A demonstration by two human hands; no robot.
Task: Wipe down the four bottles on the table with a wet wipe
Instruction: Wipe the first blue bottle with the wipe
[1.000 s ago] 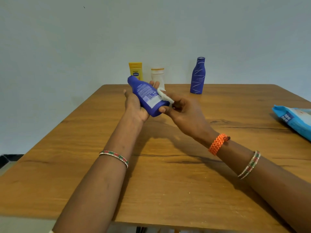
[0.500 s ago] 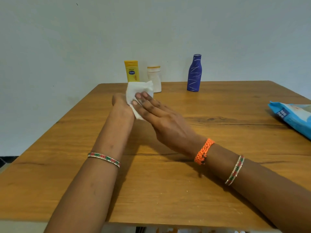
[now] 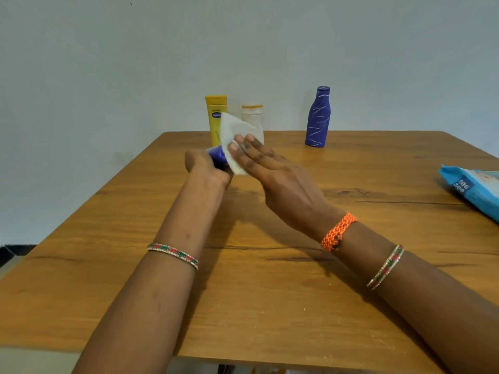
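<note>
My left hand grips a blue bottle above the middle of the wooden table; most of the bottle is hidden behind the hand and the wipe. My right hand presses a white wet wipe flat against the bottle with straight fingers. Against the wall at the table's far edge stand a yellow bottle, a white bottle with an orange ring and a tall blue bottle with white lines.
A blue pack of wet wipes lies at the right edge of the table. A pale wall rises right behind the table's far edge. Dark floor shows at the far left.
A second ago the blue bottle showed fully, with my right hand pinching the wipe at its base. Now my right hand lies flat on the wipe over the bottle, and the wipe's top has risen.
</note>
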